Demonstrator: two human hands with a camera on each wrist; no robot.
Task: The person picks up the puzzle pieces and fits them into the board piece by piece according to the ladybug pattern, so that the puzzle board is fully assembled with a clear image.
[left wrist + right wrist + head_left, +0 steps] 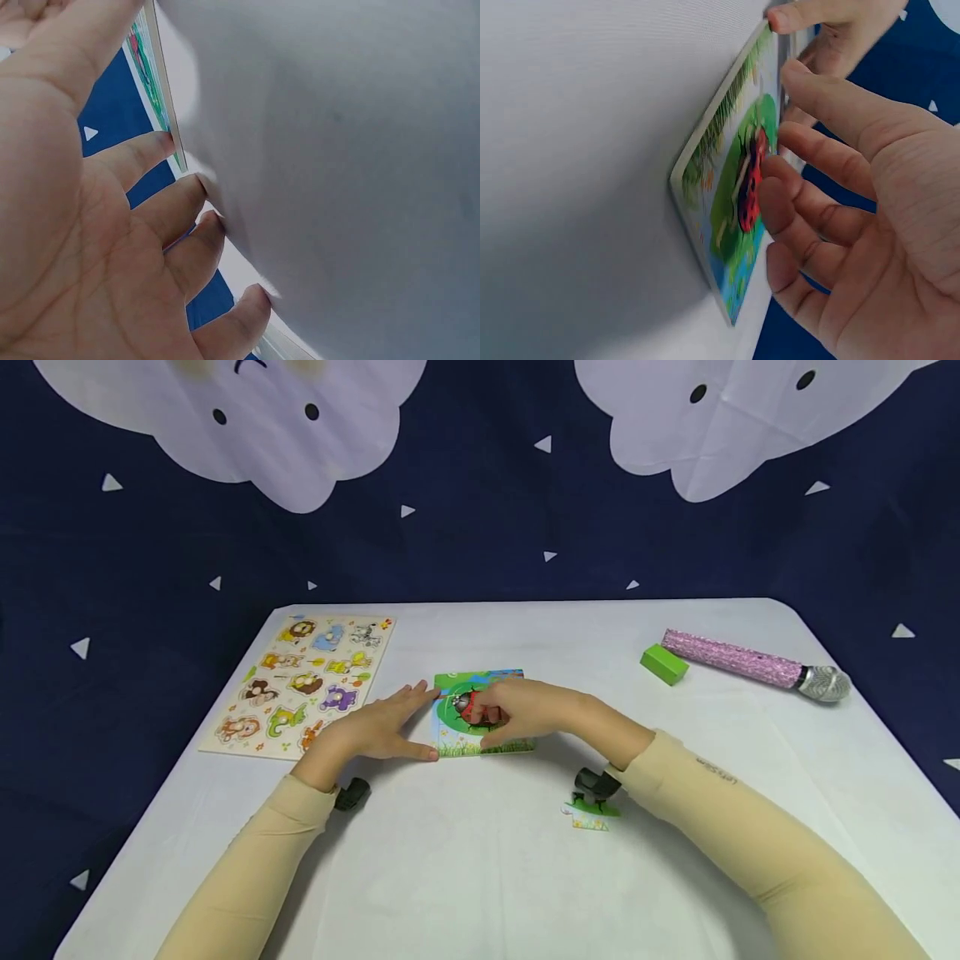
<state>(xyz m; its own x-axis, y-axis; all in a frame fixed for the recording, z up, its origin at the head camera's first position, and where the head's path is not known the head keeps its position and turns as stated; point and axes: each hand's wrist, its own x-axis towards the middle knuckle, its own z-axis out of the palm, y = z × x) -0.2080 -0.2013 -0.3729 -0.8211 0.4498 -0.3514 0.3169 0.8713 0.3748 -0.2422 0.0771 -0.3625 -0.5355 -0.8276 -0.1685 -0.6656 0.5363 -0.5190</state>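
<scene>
A small square ladybug puzzle (453, 739) lies flat on the white table, with a red ladybug on a green leaf and a strip of grass along its near edge. At its left side is my left hand (382, 727), thumb and forefinger spread and touching the board's edge. Over the ladybug reaches my right hand (528, 708). In the right wrist view its loosely bent fingers (810, 217) are at the picture's surface, with nothing gripped; whether they press on it I cannot tell. A loose puzzle piece (591, 821) with green and dark markings lies below the right wrist.
An animal puzzle board (281, 739) lies at the left of the table. Towards the back right are a green block (664, 664) and a pink glittery microphone (738, 662), close together. Behind the table hangs a dark blue cloth (480, 527) with clouds and triangles.
</scene>
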